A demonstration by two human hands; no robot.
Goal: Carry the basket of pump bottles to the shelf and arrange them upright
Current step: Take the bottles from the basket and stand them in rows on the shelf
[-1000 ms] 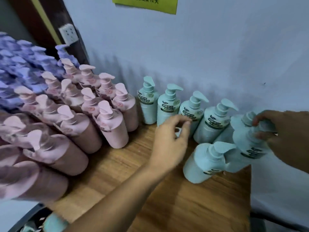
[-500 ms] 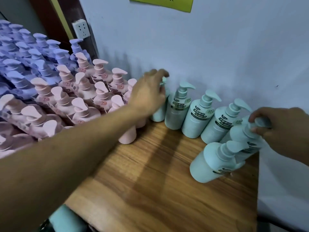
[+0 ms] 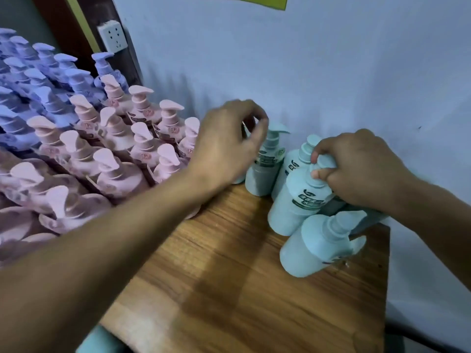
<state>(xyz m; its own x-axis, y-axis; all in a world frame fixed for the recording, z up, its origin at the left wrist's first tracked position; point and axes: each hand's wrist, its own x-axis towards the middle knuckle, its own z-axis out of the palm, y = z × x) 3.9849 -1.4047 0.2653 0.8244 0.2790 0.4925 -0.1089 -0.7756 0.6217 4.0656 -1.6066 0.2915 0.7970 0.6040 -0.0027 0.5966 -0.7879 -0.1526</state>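
— Wooden shelf (image 3: 229, 289), blue wall (image 3: 331, 72): what are the hands doing?
— Right hand (image 3: 362, 171) grips the pump of a teal bottle (image 3: 298, 200), upright at the shelf's right end, neck up. Left hand (image 3: 224, 143) curls just left of the neighbouring bottle (image 3: 265, 169); grasp unclear.

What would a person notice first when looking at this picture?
A dense crowd of pink bottles fills the left side, with purple bottles beyond them. On the right of the wooden shelf, by the wall, the right hand grips one teal bottle by its pump, while the left hand reaches over others beside it.
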